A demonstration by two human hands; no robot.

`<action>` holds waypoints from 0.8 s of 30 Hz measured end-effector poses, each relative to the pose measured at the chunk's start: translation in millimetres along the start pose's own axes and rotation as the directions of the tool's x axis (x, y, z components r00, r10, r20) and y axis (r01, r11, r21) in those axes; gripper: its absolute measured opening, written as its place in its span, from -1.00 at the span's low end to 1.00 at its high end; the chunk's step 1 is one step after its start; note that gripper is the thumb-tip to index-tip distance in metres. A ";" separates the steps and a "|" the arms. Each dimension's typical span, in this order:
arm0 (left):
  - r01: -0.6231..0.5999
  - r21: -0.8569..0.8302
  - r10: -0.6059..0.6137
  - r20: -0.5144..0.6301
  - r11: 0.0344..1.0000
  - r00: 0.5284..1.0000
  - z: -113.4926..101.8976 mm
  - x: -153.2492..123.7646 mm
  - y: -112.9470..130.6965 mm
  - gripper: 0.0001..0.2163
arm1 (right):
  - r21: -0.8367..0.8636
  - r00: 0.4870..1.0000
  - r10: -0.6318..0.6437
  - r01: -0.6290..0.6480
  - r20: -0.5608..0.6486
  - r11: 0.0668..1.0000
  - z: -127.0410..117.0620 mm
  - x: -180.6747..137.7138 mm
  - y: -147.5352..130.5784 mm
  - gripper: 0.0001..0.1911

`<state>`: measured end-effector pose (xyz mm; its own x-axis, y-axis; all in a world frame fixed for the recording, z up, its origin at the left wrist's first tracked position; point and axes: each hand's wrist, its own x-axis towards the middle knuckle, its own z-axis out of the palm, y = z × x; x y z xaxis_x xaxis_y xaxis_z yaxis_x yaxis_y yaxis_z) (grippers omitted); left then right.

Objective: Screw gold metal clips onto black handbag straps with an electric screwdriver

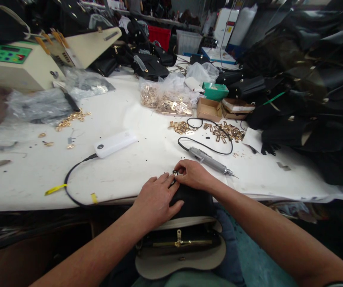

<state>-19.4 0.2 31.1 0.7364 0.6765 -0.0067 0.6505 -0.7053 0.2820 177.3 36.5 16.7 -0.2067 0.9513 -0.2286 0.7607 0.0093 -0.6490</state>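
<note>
A black handbag (193, 201) with a beige-edged lower part lies at the table's near edge, reaching down over the lap. Stretched over its black part, my left hand (156, 199) lies flat with the thumb apart, fingertips beside a small metal fitting (175, 173). The fingers of my right hand (193, 174) are pinched at this fitting from the other side; its underside is hidden. Lower on the bag shows a gold bar with a clasp (179, 239). Just beyond my right hand rests a grey electric screwdriver (210, 160), its bit pointing right.
A white power bank (115, 144) with a black cable lies left of centre. Loose gold fittings (225, 131) and bagged ones (174, 101) lie farther back, near a small cardboard box (209, 109). A cream machine (18, 65) stands far left; black bags (305, 87) pile up right.
</note>
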 end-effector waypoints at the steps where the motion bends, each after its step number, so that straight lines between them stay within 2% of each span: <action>1: 0.002 0.009 -0.002 0.007 1.000 1.000 -0.7 0.5 0.5 -0.56 | -0.010 1.000 -0.003 0.003 -0.006 1.000 0.2 0.5 0.3 -0.76; 8: 0.004 0.025 -0.004 0.017 1.000 1.000 -5.0 1.0 2.7 -0.58 | 0.178 0.996 -0.008 -0.007 0.086 0.984 -7.4 -0.6 4.3 -0.77; 13: 0.002 0.044 -0.003 0.021 0.999 1.000 -3.0 0.8 2.6 -0.57 | 0.083 0.999 -0.043 0.042 0.014 0.996 -4.2 -2.1 2.6 -0.79; 20: -0.020 0.033 0.018 0.049 0.999 0.999 -9.4 2.1 1.6 -0.57 | 0.097 0.997 -0.060 0.056 0.039 0.994 -2.7 -1.4 6.1 -0.74; 24: -0.020 0.035 0.019 0.043 0.999 0.999 -7.4 -0.1 -1.1 -0.55 | 0.076 0.999 -0.008 0.005 0.038 0.997 -1.9 0.2 7.4 -0.73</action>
<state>-21.6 2.5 37.9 0.7559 0.6533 -0.0429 0.6415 -0.7258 0.2484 184.0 37.3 13.2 -0.2360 0.9390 -0.2502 0.7104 -0.0090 -0.7038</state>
